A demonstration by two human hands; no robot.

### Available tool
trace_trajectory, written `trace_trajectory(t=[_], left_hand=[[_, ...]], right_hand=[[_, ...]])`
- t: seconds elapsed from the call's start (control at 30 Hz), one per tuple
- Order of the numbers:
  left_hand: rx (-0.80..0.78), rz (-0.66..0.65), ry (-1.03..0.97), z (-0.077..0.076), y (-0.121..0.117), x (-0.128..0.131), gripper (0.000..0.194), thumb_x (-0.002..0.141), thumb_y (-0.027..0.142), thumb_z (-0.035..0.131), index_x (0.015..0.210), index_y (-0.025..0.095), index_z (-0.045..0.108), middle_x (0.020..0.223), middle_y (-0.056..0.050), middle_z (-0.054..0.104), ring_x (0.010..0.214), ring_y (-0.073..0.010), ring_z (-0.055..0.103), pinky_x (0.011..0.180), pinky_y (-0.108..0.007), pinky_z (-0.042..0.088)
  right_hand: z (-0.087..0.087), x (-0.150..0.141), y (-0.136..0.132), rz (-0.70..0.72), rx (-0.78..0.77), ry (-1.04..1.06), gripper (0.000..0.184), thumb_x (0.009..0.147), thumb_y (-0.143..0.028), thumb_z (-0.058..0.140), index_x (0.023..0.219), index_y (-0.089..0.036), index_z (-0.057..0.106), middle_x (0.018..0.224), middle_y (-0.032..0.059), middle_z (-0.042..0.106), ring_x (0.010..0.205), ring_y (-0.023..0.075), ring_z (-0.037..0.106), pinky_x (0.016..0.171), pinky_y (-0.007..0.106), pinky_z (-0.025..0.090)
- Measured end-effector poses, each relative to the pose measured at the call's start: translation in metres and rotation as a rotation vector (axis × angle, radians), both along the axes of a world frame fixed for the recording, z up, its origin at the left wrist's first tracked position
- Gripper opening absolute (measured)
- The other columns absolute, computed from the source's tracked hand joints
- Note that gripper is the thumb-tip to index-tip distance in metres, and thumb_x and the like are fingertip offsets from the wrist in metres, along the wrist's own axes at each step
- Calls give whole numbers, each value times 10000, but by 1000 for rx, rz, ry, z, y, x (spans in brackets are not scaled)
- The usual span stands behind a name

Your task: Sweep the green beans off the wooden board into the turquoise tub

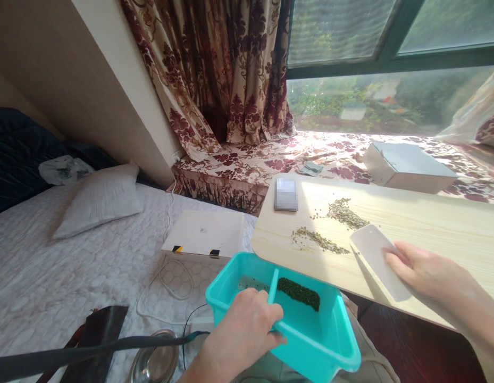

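My left hand is closed on the near side of a turquoise two-compartment bin, close to its divider. Dark green granules lie along the far wall of the right compartment; a few small bits are in the left one. A flat white scraper is gripped in my right hand, tilted over the wooden table. Just left of the scraper, two loose streaks of small greenish-brown beans or seeds spread on the tabletop: a farther streak and a nearer streak.
A small pixelated object lies at the table's far left corner. A white box rests on the bed, beside cables and a metal bowl. Another box sits on the window seat behind the table. A dark strap crosses the lower left.
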State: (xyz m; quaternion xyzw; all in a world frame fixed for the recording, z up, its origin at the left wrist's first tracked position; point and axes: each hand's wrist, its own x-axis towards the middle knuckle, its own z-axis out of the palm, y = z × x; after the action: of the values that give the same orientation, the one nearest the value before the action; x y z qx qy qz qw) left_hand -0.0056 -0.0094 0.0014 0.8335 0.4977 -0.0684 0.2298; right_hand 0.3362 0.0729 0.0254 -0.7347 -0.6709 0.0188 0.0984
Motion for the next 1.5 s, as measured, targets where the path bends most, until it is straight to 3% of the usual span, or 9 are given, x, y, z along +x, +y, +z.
trace_trajectory(t=[0.1,0.2,0.63,0.83,1.0,1.1,1.3,1.5], left_hand=[[-7,-12,-5,2,0,3,282,857,449,826,827,215,671,857,-29,634,899,-261,626,732,-314,472],[-11,-27,9,5,1,7,267,866,442,817,839,215,679,856,-28,637,886,-257,630,731,-311,476],[-42,-54,5,10,3,17,305,872,511,789,894,220,705,881,-40,642,915,-273,631,771,-330,492],[-33,-50,-18,7,3,17,311,869,519,789,883,221,703,881,-39,641,911,-274,632,782,-337,500],[-32,-49,-29,5,5,15,322,866,535,785,893,223,707,882,-39,645,904,-273,636,778,-335,502],[-30,-52,-25,4,6,15,325,867,538,783,896,222,713,878,-41,648,893,-268,641,761,-327,499],[-15,-61,-29,3,8,15,328,866,548,782,889,226,721,863,-39,652,869,-265,645,732,-320,492],[-29,-58,-25,3,10,15,332,863,552,785,894,227,723,871,-40,658,874,-262,647,735,-314,485]], right_hand=[[7,-7,2,-90,-189,-21,214,877,-268,520,667,-252,558,623,87,650,556,201,582,576,346,388],[11,-22,3,-118,-231,-70,243,887,-288,479,649,-252,512,641,75,645,601,220,604,582,330,407],[7,-73,16,35,-201,-79,210,872,-297,430,737,-244,582,702,65,672,638,212,622,560,286,393],[13,-82,21,64,-174,-104,252,880,-290,400,818,-233,638,700,67,676,590,202,585,527,293,338],[19,-93,16,119,-105,-112,293,913,-378,425,918,-255,691,750,63,712,607,206,593,529,293,303],[23,-106,16,165,-149,-140,309,926,-381,418,922,-265,705,734,54,708,619,199,593,540,287,304],[33,-124,29,175,-290,-222,363,957,-323,352,1018,-269,706,904,72,754,760,221,649,554,287,310],[39,-129,33,228,-330,-225,336,931,-287,388,970,-271,721,855,67,747,726,214,649,562,298,299]])
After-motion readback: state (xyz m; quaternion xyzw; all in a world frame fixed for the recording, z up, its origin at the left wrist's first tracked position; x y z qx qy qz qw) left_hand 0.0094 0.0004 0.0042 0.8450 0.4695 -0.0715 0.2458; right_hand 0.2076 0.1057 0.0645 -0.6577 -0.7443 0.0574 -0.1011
